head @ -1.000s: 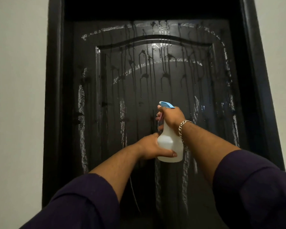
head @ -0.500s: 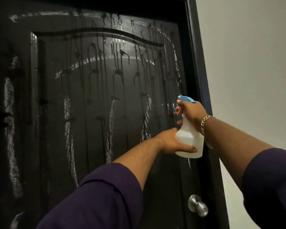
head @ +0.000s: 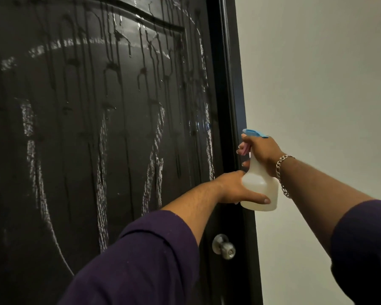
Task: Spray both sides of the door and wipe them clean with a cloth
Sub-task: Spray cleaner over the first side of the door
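A dark panelled door (head: 97, 128) fills the left of the view, wet with spray streaks and drips running down it. In front of its right edge I hold a white spray bottle (head: 260, 186) with a blue head and pink trigger. My right hand (head: 262, 150) grips the bottle's neck with fingers on the trigger. My left hand (head: 235, 190) cups the bottle's body from the left, thumb across its lower front. No cloth is in view.
A silver round doorknob (head: 223, 246) sticks out low on the door's right side. The dark door frame (head: 235, 84) runs beside the door's right edge, with a plain pale wall (head: 317, 84) to its right.
The view and both hands with the bottle have shifted right, from the door's middle to its right edge. The doorknob has come into view.
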